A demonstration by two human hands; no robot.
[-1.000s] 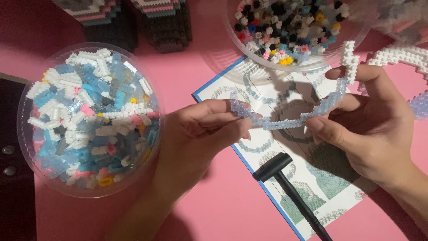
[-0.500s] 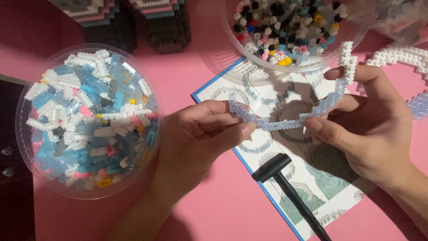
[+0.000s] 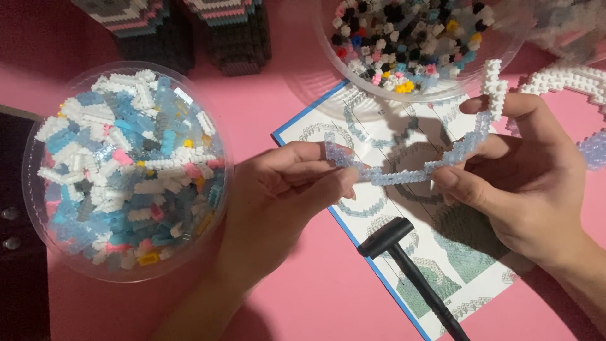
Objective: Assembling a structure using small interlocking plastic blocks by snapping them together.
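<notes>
Left hand pinches one end of a curved brick strip (translucent blue); right hand grips the other, above the booklet

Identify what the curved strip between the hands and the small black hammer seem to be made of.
Curved strip: translucent pale-blue plastic micro-bricks, judging by the studded edges and the light passing through. Small black hammer: probably matte moulded plastic, given its dull uniform surface; rubber cannot be ruled out.

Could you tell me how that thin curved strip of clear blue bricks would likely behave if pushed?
The brick strip looks only one brick thick and spans unsupported between left hand and right hand, so it would probably snap apart. It likely weighs very little, being so slender.
</notes>
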